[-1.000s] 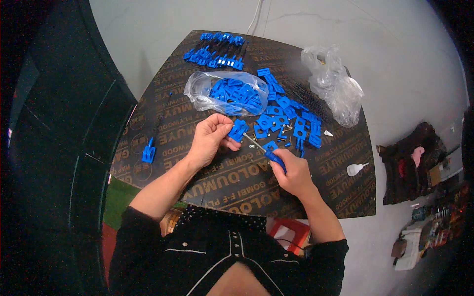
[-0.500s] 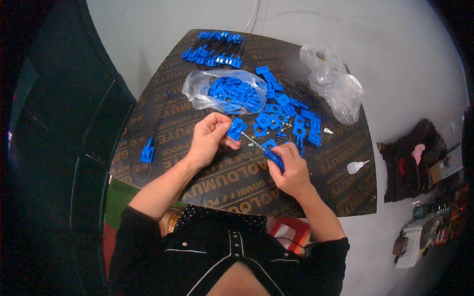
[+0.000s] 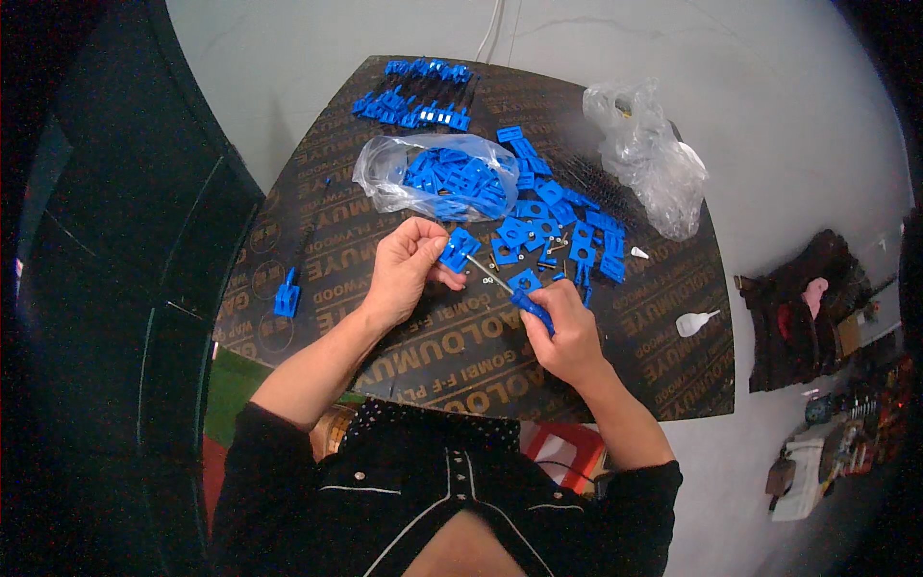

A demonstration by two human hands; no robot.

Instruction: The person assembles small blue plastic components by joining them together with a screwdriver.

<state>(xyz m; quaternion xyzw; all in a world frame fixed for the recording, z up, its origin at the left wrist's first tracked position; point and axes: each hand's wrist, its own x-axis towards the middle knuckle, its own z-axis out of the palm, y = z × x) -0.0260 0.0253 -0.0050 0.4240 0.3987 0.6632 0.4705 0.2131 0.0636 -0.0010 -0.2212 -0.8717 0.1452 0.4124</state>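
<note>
Between the thumb and fingers of my left hand (image 3: 404, 269) is a small blue plastic part (image 3: 460, 247), held up over the middle of the table. My right hand (image 3: 565, 332) is wrapped round the blue handle of a screwdriver (image 3: 529, 306). Its metal shaft slants up and left, and the tip meets the right side of the blue part. Whether a screw sits under the tip is too small to tell. Just beyond my hands lie loose blue plates with round holes (image 3: 514, 232), with small metal screws and nuts scattered among them.
A clear plastic bag (image 3: 385, 173) full of blue parts lies beyond my hands. Rows of blue pieces with black rods (image 3: 413, 111) sit at the far left. A crumpled clear bag (image 3: 654, 173), a white squeeze bottle (image 3: 696, 323) and a lone blue piece (image 3: 286, 295) are on the dark table (image 3: 654, 375).
Almost nothing differs. The screwdriver and the blue part stay together, with my right hand shifted very slightly.
</note>
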